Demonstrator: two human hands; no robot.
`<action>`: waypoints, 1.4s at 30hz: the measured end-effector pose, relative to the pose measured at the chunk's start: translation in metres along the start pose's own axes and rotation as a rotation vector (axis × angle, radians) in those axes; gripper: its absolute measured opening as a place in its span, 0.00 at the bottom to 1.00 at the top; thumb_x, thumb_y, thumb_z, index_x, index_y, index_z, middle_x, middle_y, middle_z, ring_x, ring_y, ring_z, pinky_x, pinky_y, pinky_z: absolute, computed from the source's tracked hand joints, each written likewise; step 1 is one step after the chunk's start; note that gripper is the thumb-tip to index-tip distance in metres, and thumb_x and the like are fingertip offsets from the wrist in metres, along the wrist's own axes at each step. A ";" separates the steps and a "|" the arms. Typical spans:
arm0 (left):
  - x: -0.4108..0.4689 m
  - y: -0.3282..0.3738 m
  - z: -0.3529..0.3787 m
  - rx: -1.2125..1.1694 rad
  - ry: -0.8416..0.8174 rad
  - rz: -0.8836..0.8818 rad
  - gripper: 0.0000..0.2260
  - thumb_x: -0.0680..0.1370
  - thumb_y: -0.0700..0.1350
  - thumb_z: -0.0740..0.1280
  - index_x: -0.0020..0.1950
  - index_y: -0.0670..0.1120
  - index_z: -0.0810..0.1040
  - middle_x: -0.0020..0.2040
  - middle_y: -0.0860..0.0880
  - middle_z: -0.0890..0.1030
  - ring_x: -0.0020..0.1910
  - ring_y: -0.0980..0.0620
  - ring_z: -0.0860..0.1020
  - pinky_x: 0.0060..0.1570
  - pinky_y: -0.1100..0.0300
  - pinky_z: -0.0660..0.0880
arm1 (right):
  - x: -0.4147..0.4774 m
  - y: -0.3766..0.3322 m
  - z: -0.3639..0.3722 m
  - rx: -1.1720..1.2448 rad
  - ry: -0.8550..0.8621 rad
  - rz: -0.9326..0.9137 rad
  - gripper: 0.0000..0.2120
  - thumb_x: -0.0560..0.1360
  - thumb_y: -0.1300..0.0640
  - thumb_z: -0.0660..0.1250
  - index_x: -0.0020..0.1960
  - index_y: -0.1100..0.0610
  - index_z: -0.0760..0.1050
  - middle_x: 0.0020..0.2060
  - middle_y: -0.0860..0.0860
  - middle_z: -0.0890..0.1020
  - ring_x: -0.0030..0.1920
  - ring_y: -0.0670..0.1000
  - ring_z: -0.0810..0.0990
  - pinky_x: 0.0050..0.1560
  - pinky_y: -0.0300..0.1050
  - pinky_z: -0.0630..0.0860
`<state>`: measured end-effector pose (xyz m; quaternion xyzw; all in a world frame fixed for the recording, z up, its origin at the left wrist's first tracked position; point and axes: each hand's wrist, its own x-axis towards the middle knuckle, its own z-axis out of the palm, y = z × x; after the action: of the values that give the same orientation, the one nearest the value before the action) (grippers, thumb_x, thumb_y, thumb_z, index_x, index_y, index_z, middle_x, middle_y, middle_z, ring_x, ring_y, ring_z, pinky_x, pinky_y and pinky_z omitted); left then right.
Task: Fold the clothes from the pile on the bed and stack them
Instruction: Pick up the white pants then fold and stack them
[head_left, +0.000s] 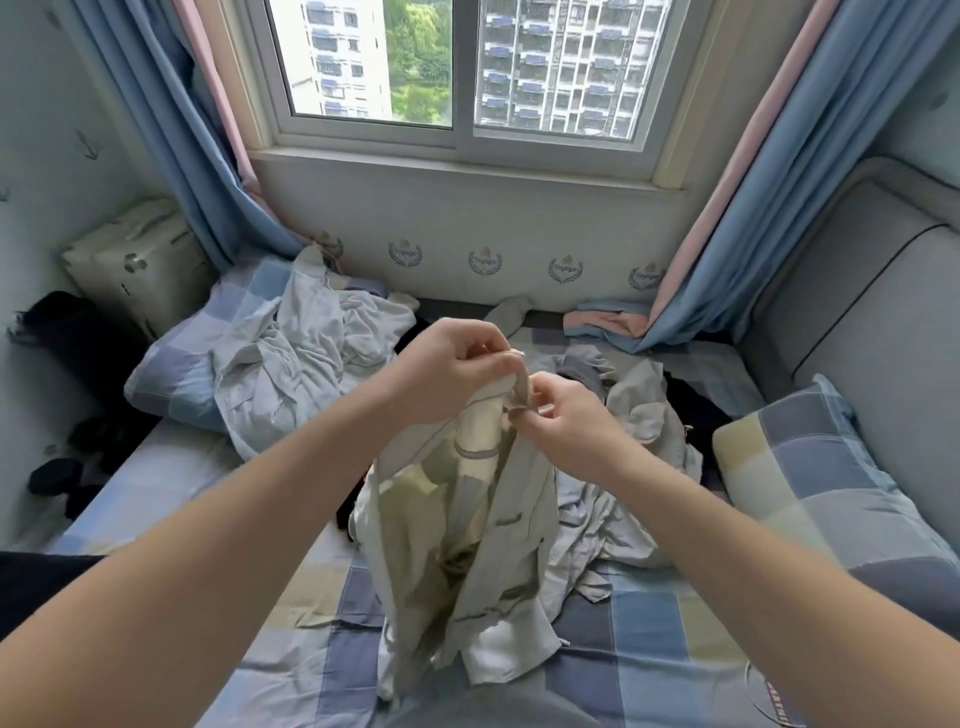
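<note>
Lettering on the bedsheet (675, 623) and wall emblems (485, 261) is unreadable.

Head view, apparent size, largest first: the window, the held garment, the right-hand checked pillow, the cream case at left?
1. Window, though cut off at the top.
2-3. Held garment and checked pillow: too alike to rank, and the garment hangs nearer the camera.
4. Cream case.
</note>
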<state>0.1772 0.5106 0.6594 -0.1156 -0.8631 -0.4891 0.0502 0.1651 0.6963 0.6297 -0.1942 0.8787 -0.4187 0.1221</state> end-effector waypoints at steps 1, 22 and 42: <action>0.000 0.003 -0.006 0.009 -0.010 0.004 0.08 0.79 0.47 0.72 0.42 0.45 0.83 0.32 0.46 0.73 0.32 0.51 0.67 0.33 0.57 0.63 | 0.004 0.001 0.001 -0.050 0.029 -0.012 0.05 0.79 0.53 0.65 0.48 0.52 0.78 0.42 0.49 0.83 0.45 0.51 0.82 0.45 0.51 0.78; 0.107 0.141 -0.238 1.014 0.535 -0.165 0.22 0.73 0.30 0.59 0.63 0.48 0.72 0.46 0.49 0.78 0.41 0.49 0.78 0.35 0.54 0.77 | 0.112 -0.198 -0.265 -0.747 0.612 -0.316 0.09 0.80 0.61 0.61 0.40 0.56 0.70 0.40 0.55 0.78 0.42 0.58 0.77 0.42 0.48 0.73; 0.080 0.142 -0.305 -0.144 0.768 -0.596 0.15 0.82 0.42 0.52 0.59 0.40 0.77 0.44 0.38 0.85 0.37 0.42 0.85 0.31 0.53 0.81 | 0.114 -0.174 -0.315 0.321 0.671 0.099 0.12 0.80 0.68 0.52 0.57 0.61 0.71 0.52 0.64 0.79 0.39 0.61 0.82 0.30 0.55 0.82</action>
<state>0.1270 0.3314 0.9510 0.3218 -0.7418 -0.5478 0.2148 -0.0144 0.7625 0.9556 0.0184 0.8015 -0.5848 -0.1237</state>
